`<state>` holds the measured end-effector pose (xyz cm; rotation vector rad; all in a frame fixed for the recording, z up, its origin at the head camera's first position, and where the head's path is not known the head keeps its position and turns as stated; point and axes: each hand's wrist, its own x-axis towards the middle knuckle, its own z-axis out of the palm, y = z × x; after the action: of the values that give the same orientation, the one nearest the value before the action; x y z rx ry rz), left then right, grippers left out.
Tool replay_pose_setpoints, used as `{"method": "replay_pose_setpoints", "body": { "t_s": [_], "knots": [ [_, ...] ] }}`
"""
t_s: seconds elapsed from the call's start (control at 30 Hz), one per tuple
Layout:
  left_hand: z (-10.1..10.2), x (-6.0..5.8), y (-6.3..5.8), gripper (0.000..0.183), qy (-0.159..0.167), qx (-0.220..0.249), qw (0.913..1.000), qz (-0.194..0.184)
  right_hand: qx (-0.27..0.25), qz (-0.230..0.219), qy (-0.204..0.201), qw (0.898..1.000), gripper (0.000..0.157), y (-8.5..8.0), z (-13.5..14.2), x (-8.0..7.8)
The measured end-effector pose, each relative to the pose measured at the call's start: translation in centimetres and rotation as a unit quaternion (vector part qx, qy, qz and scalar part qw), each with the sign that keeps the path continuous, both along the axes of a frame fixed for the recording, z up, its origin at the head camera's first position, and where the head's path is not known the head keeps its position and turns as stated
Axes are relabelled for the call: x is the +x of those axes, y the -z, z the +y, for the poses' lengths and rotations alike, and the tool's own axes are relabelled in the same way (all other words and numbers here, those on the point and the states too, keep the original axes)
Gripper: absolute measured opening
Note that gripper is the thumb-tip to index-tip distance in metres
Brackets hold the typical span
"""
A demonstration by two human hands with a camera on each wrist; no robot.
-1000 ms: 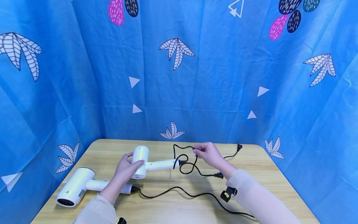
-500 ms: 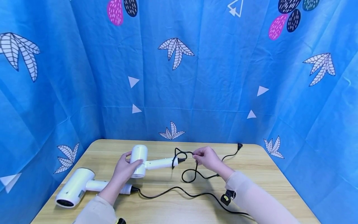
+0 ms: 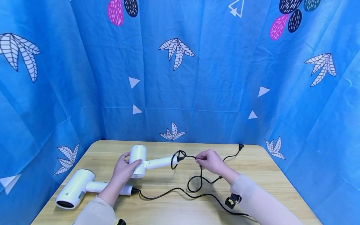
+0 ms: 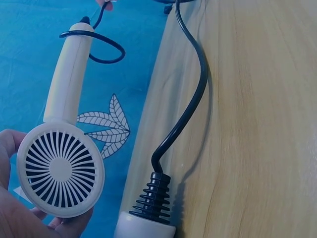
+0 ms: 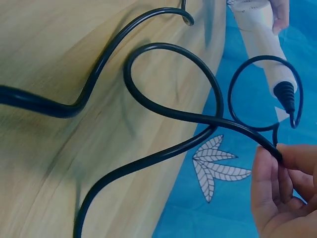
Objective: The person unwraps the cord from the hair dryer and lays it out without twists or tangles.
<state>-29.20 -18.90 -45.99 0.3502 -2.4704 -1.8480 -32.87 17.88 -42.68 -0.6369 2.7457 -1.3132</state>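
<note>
My left hand (image 3: 123, 168) grips the head of a white hair dryer (image 3: 137, 159), raised over the table with its handle pointing right. The slatted round grille of this dryer (image 4: 60, 169) faces the left wrist camera. A loop of its black cord (image 5: 233, 89) circles the handle's end. Between thumb and fingertips, my right hand (image 3: 210, 161) pinches that cord to the right of the handle; from there it hangs in another loop (image 5: 148, 47) toward the table. Below my left forearm lies a second, larger white hair dryer (image 3: 75, 189), its handle partly hidden by the arm.
The second dryer's black cord (image 3: 180, 188) winds across the wooden table (image 3: 168, 212) to the right, under my right forearm. A black plug (image 3: 241, 146) lies near the back right edge. Blue patterned curtains (image 3: 180, 93) enclose the back and sides.
The held dryer has shifted slightly left, its handle end tilting up. My right hand has moved a little down and right, drawing the cord; the loop round the handle looks smaller.
</note>
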Motion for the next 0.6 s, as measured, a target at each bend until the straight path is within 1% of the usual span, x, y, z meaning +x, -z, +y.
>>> {"method": "replay_pose_setpoints", "body": {
  "t_s": [0.23, 0.43, 0.6],
  "knots": [
    [-0.2, -0.1, 0.3, 0.091, -0.008, 0.002, 1.0, -0.003, 0.044, 0.027, -0.018, 0.999, 0.014, -1.4, 0.8, 0.6],
    [-0.4, -0.2, 0.3, 0.093, -0.017, 0.005, 0.9998, -0.004, 0.051, 0.024, -0.028, 0.998, 0.015, -2.5, 1.5, 0.9],
    [-0.5, -0.1, 0.3, 0.092, -0.021, 0.006, 0.9998, -0.004, 0.061, 0.021, -0.044, 0.997, 0.016, -3.4, 2.2, 1.2]
  ]
}}
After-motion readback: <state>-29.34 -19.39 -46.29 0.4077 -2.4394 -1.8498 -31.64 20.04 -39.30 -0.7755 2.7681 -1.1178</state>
